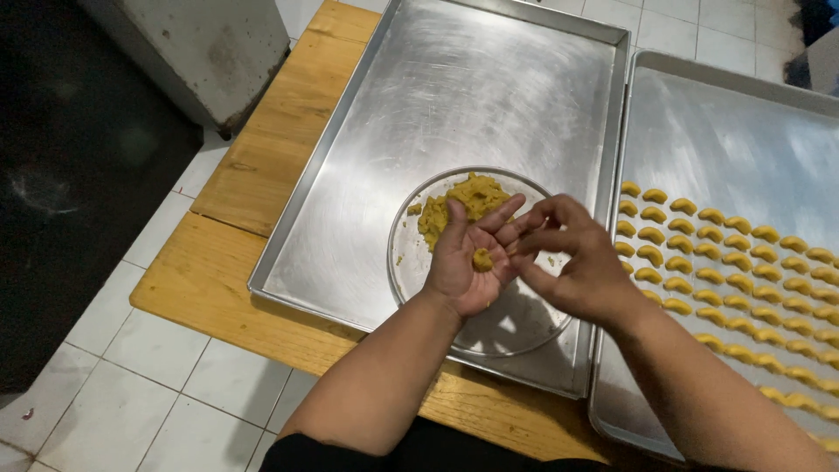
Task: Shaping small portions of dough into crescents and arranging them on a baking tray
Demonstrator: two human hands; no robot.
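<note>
In our left hand [468,262] lies a small lump of yellow dough [482,259], crumbly and rough, resting on the open, upturned palm. Our right hand [572,262] hovers just beside it, fingers loosely curled and spread, its fingertips touching the left hand's fingers; it holds nothing we can see. Below both hands sits a round metal plate [411,262], dull and scratched, carrying a coarse heap of the same dough [463,203] at its far edge, with a few crumbs scattered around. The plate rests inside a large rectangular steel tray [454,87], brushed and smeared. To the right, a second steel tray [725,131] holds rows of small crescent-shaped dough pieces [725,271], smooth and golden. Both trays lie on a low wooden board [218,271], which rests on a white tiled floor [149,393].
</note>
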